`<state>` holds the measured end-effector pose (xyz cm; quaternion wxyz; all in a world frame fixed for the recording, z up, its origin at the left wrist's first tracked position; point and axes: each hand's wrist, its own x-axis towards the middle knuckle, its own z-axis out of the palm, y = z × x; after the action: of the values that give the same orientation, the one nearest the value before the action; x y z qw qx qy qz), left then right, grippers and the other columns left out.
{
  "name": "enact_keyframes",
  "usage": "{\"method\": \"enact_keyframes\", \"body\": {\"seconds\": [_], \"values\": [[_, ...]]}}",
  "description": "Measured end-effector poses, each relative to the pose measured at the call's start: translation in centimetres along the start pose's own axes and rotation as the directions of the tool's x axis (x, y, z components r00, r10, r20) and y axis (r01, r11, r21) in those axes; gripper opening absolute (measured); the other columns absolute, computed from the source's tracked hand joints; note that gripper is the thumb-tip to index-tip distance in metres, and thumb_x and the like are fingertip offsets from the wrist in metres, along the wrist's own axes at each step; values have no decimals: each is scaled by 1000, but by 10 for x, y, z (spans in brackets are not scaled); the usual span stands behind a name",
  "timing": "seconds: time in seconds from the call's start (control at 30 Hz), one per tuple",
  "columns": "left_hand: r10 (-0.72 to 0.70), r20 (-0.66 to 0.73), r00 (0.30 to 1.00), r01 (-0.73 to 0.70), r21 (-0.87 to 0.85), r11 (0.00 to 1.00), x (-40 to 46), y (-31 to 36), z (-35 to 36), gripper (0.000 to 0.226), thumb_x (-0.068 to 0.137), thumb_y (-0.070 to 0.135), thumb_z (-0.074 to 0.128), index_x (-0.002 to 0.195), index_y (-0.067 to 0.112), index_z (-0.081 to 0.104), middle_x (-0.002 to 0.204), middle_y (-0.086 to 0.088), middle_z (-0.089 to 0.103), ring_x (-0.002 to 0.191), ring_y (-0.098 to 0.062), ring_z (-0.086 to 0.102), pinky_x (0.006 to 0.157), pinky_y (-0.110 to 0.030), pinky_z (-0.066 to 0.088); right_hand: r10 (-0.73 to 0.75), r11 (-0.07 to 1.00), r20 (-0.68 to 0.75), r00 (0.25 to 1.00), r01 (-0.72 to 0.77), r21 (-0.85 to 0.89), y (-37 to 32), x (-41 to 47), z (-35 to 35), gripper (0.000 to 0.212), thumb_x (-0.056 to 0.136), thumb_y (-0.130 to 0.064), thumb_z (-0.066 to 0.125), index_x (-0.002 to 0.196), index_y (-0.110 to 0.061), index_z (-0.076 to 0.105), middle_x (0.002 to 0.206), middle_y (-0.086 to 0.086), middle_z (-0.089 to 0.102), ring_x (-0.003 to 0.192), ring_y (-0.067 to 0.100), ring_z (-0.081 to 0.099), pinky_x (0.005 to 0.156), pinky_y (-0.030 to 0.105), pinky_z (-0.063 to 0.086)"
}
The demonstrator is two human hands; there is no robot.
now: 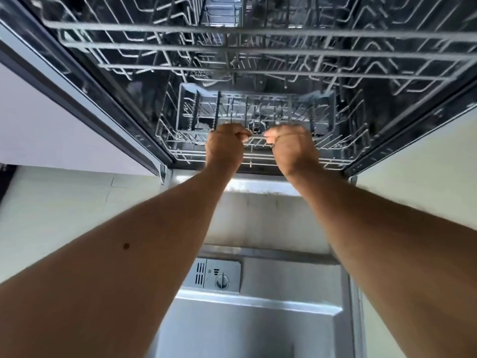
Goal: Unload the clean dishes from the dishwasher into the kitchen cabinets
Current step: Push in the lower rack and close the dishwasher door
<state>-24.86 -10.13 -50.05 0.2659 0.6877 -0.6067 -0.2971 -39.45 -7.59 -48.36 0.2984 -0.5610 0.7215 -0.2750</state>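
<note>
Both hands, left hand (225,144) and right hand (290,146), grip the rack (333,161) front edge; a hard tug could jam it.

Upper rack (258,45) cut off by the top edge; its far end unseen; fingers of left hand (225,148) and right hand (291,148) curl out of sight behind the knuckles at the lower rack (258,156) front wire; door (258,319) cut off at the bottom edge; basket (255,112) contents too blurred to tell.
</note>
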Motion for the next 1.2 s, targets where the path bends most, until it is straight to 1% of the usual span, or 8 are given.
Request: {"method": "enact_keyframes", "body": {"seconds": [0.23,0.37,0.43,0.63,0.8,0.9,1.0,1.2], "values": [[-47,17,999,47,7,999,-4,3,-2,14,94,22,65,96,28,77,98,8,75,81,-4,65,67,-13,49,11,997,1,1000,-11,-76,-2,-9,3,32,96,-7,50,115,-14,73,115,13,70,103,25,66,94,37,54],[-109,17,994,110,-89,990,-21,8,-10,29,98,17,57,125,27,65,128,4,64,100,-7,63,70,-1,44,-174,944,2,985,167,-286,-1,-29,2,38,99,-13,53,136,-19,59,134,8,61,121,25,56,105,31,44],[-51,-40,998,47,-95,994,-45,8,-17,40,98,12,55,136,27,56,137,4,58,117,-11,59,83,-12,43,-268,894,-26,963,239,-379,6,-50,4,41,97,-17,56,138,-18,56,140,9,55,129,29,48,110,35,38],[-141,-71,988,126,-180,975,-151,-37,-35,26,96,18,55,121,22,63,111,1,71,97,-16,66,83,-28,52,-210,920,-22,977,190,-342,34,-140,16,36,92,-22,64,126,-10,63,132,16,55,125,36,47,108,38,34],[-319,110,941,334,-159,929,-263,-106,-44,28,97,35,46,94,15,66,81,-4,66,79,-27,66,63,-32,46,-131,948,9,991,128,-291,53,-243,37,22,88,-17,70,107,-7,70,110,19,62,101,39,57,92,39,43],[-469,238,850,522,-270,809,-334,-128,-58,21,98,34,51,92,22,67,89,-3,70,81,-22,66,75,-36,53,-50,968,24,998,54,-247,62,-309,55,19,87,-17,70,103,-7,71,106,18,64,101,39,59,93,37,39],[-607,368,704,706,-450,546,-390,-138,-75,14,99,17,54,90,17,65,86,-10,65,71,-17,58,65,-30,47,156,976,68,985,-144,-162,67,-374,70,22,93,-25,64,112,-14,70,117,11,64,113,30,56,102,36,39],[-650,525,549,804,-545,239,-484,-167,-90,17,103,13,47,94,13,62,81,-5,56,69,-16,49,62,-25,37,462,885,89,883,-466,25,75,-495,109,21,95,-28,64,108,-14,72,110,4,71,103,16,65,87,15,38]]}}
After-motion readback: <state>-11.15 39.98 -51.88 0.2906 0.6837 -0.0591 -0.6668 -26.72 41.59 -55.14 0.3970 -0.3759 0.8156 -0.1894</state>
